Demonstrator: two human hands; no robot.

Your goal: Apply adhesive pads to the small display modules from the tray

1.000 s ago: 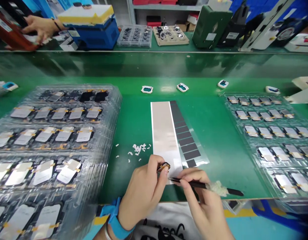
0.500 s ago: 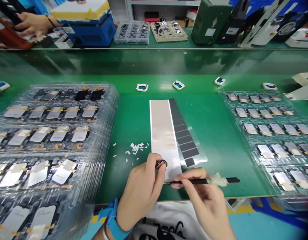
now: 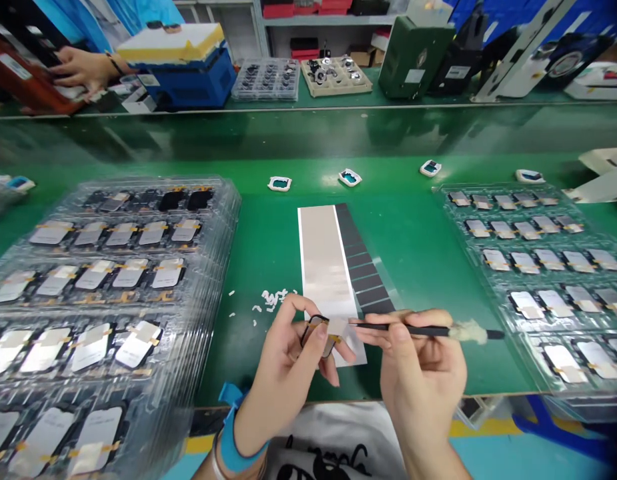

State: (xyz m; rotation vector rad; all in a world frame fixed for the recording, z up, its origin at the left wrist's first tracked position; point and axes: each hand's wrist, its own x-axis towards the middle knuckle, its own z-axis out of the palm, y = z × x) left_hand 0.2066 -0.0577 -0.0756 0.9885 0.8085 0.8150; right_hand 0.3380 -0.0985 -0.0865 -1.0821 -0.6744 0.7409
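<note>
My left hand (image 3: pixel 288 360) pinches a small flat part (image 3: pixel 322 331) with a black frame and a pale face, lifted above the green mat. My right hand (image 3: pixel 421 363) grips black tweezers (image 3: pixel 418 330) wrapped with a wad of white tape near their back end; the tips touch the part's right edge. Just behind both hands lies a long silvery backing sheet (image 3: pixel 323 263) with a strip of dark rectangular stickers (image 3: pixel 365 270) along its right side.
Stacked clear trays of parts (image 3: pixel 108 280) fill the left; another clear tray (image 3: pixel 543 267) lies at the right. White peeled scraps (image 3: pixel 273 299) litter the mat. Small teal-centred parts (image 3: pixel 349 177) sit on the belt. Another person's hand (image 3: pixel 81 67) works far left, by a blue box (image 3: pixel 183 67).
Both hands have risen off the mat and turned the part face up. The tweezers swung level, their tips now at the part's edge. The view shifted slightly.
</note>
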